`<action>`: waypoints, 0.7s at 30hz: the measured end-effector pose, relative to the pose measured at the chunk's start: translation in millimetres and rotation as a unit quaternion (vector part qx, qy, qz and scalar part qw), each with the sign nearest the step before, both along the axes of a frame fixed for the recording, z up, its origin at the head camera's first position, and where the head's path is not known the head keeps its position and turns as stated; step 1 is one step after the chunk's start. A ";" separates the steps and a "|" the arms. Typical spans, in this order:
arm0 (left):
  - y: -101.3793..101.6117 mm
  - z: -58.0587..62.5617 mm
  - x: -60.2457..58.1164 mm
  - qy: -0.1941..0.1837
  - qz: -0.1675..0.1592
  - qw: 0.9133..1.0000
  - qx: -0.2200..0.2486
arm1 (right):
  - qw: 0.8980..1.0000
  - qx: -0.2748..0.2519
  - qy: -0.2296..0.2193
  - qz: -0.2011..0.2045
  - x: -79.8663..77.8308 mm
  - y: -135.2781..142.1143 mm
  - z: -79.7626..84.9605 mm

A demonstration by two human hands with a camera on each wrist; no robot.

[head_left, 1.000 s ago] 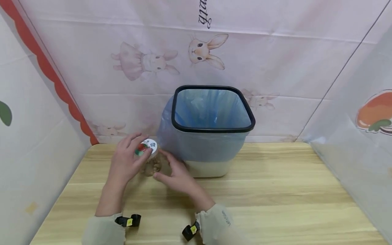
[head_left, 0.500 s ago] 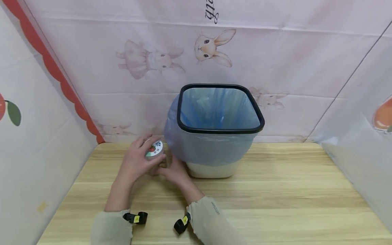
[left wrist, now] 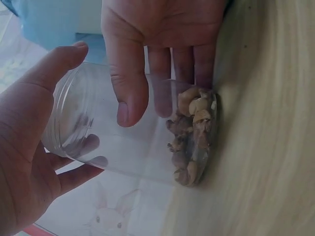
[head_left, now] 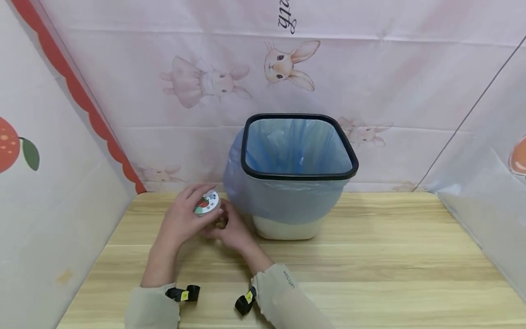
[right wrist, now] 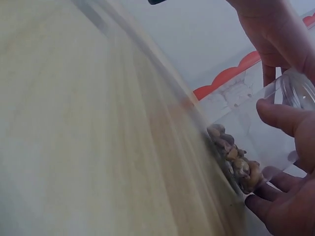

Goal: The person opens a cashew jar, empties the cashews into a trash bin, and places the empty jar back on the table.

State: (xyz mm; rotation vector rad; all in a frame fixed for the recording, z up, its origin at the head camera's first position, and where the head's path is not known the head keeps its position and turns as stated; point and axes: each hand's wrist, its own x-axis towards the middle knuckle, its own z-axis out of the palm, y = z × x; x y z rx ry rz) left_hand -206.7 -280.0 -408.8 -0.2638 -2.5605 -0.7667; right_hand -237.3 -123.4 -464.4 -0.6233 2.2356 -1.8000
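Between both hands, at the left of the bin, stands a clear plastic jar (left wrist: 142, 152) with its base down at the wooden tabletop. Its white lid (head_left: 207, 202) bears a red and green print. My left hand (head_left: 181, 217) grips the lid from the left, thumb on the near side and fingers over the far side. Lower down, my right hand (head_left: 235, 232) holds the jar's body, its thumb and fingers wrapped about it. Small brown and tan lumps (right wrist: 238, 162) lie at the bottom of the jar. In the head view the hands hide most of the body.
Right beside the right hand is a white bin (head_left: 287, 230) with a black rim (head_left: 300, 176) and a blue bag liner (head_left: 283, 201) hanging over its outside. A rabbit-print backdrop (head_left: 197, 151) rises behind the table (head_left: 382, 265). White side walls flank it.
The right hand has closed in around the jar's body, and the left hand has settled over the lid. The head view has shifted, so the scene sits slightly farther right.
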 end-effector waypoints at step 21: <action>11.6 44.1 43.9 -0.008 -0.032 0.999 -0.009 | 0.999 0.029 0.028 0.028 43.3 33.4 41.7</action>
